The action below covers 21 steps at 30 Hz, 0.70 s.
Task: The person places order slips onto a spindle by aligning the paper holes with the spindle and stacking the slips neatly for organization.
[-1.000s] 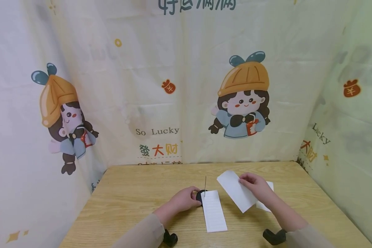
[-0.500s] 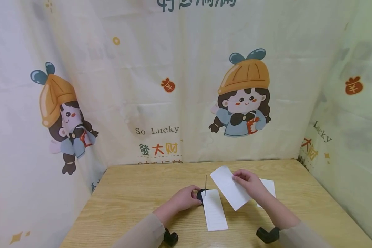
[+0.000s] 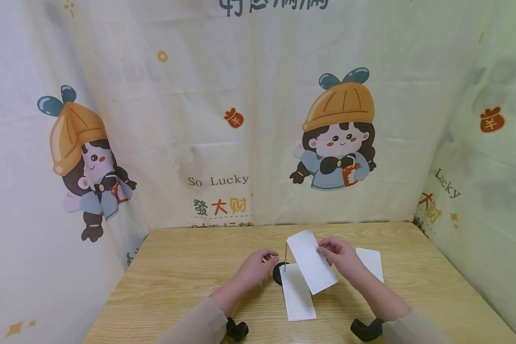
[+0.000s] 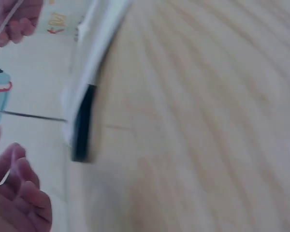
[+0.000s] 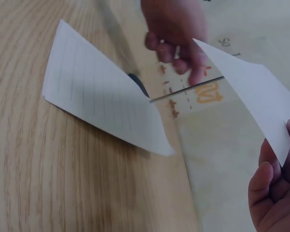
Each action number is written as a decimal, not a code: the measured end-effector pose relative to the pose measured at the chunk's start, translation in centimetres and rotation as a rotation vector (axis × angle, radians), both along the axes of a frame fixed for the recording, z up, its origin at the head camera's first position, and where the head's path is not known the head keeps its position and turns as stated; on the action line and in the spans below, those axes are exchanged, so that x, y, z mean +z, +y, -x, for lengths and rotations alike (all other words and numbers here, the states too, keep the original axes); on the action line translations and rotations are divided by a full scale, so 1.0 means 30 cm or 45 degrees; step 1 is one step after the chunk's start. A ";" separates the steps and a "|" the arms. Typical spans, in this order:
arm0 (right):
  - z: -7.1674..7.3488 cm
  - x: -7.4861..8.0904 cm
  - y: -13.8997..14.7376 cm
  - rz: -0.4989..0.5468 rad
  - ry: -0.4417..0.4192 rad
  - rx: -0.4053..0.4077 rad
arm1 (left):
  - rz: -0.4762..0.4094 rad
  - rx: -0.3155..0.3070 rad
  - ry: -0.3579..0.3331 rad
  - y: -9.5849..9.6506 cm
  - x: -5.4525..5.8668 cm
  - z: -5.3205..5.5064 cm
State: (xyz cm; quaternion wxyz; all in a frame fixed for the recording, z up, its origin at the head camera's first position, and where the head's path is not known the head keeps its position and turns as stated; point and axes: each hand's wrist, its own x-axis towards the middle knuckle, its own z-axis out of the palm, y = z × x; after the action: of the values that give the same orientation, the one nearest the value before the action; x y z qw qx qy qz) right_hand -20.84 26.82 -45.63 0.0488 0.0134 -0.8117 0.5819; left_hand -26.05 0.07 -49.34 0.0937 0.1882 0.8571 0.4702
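A receipt spike stands on the table, with a black round base (image 3: 277, 274) and a thin upright metal rod (image 5: 183, 90). Lined paper slips (image 3: 298, 298) are stuck on the rod and lie over part of the base, stretching toward the person. My right hand (image 3: 343, 259) pinches another white paper slip (image 3: 313, 263) by its right edge. That slip hangs tilted above the stuck ones, its upper left corner right at the rod's tip in the head view. My left hand (image 3: 257, 268), fingers loosely bent and holding nothing, hovers just left of the rod, off the base.
Another white paper (image 3: 371, 263) lies on the wooden table (image 3: 198, 267) at the right, partly hidden behind the right forearm. A printed cloth (image 3: 206, 119) hangs behind the table and along both sides.
My right hand has carried its paper slip leftward to the rod. My left hand has let go of the black base and risen slightly beside the rod.
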 end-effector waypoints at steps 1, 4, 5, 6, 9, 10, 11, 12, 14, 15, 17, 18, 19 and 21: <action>0.000 -0.002 -0.003 0.013 0.006 0.006 | -0.041 0.013 0.011 0.005 0.010 0.001; 0.001 -0.008 -0.011 0.047 0.015 0.020 | -0.154 0.062 0.025 0.023 0.042 0.005; 0.001 -0.010 -0.014 0.054 0.018 0.025 | -0.188 0.073 0.029 0.028 0.051 0.006; 0.001 -0.012 -0.018 0.061 0.016 0.026 | -0.222 0.082 0.022 0.033 0.058 0.007; -0.004 -0.016 -0.026 0.075 0.006 0.029 | -0.287 0.109 0.025 0.054 0.077 0.005; -0.005 -0.018 -0.028 0.074 0.000 0.031 | -0.302 0.115 0.027 0.060 0.082 0.004; -0.005 -0.019 -0.030 0.076 -0.008 0.027 | -0.315 0.120 0.026 0.067 0.087 0.002; -0.006 -0.021 -0.033 0.078 -0.017 0.020 | -0.326 0.123 0.025 0.073 0.091 0.000; -0.005 -0.025 -0.037 0.076 -0.030 0.014 | -0.345 0.121 0.028 0.082 0.095 -0.002; -0.004 -0.027 -0.039 0.077 -0.032 0.015 | -0.351 0.117 0.032 0.087 0.095 -0.001; -0.005 -0.031 -0.041 0.078 -0.036 0.018 | -0.361 0.107 0.027 0.094 0.097 -0.001; -0.005 -0.033 -0.042 0.078 -0.037 0.023 | -0.368 0.100 0.034 0.097 0.096 0.000; -0.006 -0.035 -0.043 0.079 -0.037 0.031 | -0.375 0.096 0.036 0.100 0.097 0.000; -0.007 -0.038 -0.045 0.080 -0.036 0.052 | -0.382 0.095 0.043 0.104 0.099 0.001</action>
State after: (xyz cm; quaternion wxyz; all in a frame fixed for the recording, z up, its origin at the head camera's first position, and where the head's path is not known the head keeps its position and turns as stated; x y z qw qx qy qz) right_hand -20.65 25.47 -46.78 0.0259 0.0202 -0.7931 0.6082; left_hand -26.07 3.20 -46.38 0.0326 0.1759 0.7850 0.5931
